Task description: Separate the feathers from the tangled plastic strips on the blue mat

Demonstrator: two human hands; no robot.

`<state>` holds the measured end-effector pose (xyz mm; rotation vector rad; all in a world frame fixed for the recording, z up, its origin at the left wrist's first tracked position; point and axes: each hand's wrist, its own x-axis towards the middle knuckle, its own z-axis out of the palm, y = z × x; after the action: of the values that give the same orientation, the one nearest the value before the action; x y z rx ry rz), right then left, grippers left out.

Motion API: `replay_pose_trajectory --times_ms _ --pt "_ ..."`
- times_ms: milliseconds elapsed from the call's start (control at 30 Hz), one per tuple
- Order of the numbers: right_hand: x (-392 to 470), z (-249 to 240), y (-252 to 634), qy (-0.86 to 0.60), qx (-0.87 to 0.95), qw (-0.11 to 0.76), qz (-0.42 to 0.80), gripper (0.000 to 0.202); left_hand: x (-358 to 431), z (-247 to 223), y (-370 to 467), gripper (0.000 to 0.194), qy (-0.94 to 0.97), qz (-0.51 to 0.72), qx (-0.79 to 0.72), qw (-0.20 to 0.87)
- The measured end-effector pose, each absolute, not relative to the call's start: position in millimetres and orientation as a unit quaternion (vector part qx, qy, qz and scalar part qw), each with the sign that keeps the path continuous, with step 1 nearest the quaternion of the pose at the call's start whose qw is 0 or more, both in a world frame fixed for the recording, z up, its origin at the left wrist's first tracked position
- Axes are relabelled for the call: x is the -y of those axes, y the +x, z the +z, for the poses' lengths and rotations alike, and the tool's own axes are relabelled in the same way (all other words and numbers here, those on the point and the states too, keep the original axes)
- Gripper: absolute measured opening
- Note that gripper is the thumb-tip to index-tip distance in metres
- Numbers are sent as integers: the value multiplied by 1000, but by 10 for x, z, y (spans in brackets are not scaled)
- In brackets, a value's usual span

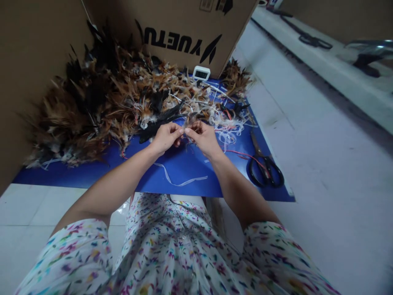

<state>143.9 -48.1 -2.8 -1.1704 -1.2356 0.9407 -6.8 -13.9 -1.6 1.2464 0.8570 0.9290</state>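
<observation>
Grey-brown feathers point(190, 118) point toward far edge of the table point(190, 164), pinched between closed fingertips of left hand point(166, 138) and nearer right hand point(204, 137).

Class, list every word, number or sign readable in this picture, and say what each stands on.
"YUETU": upside down, on the cardboard box, beside a black logo.
Printed symbols at the picture's top edge: partly cut off, no readable words.
White digital display: too small to read.
</observation>
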Motion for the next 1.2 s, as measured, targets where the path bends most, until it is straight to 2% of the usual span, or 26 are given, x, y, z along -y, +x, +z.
replay_pose_trajectory --times_ms 233,400,767,900,1033,1200 --pt "482 9 1465 -462 481 599 443 45 143 25 -94 24 441 379 -369 726" --pt "490 19 1468 -446 475 594 472 51 128 6 -118 25 423 348 -359 756" --pt "510 38 1437 -440 456 603 484 42 130 37 -137 26 445 318 -360 756" --pt "510 18 1437 -447 461 591 489 42 135 25 -142 32 452 313 -354 756" --pt "497 2 1432 -438 450 597 499 44 123 11 -145 39 457 328 -349 749" --pt "482 5 1473 -391 406 622 544 39 91 22 -149 38 451 371 -379 718"
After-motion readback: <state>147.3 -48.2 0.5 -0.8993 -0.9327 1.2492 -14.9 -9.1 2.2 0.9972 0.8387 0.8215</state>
